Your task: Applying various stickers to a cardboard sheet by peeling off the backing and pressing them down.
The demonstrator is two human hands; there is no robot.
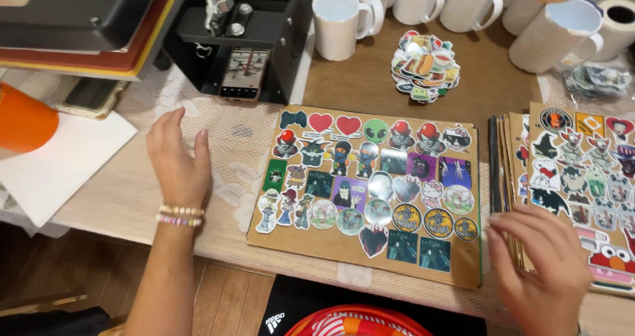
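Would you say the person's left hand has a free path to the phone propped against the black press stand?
Probably yes. The left hand rests open and empty on the lace cloth, and the phone stands just beyond it, up and to the right. Only bare cloth lies between them; the sticker board sits off to the side.

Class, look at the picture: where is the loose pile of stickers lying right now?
In the head view, the loose sticker pile lies on the brown surface beyond the sticker-covered board, just in front of the white mugs.

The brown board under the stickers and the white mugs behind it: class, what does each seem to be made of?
Brown board: probably cardboard, matte tan, thin flat edge. White mugs: likely glazed ceramic, smooth with a soft sheen. Stickers: glossy printed paper or vinyl, cannot tell which.
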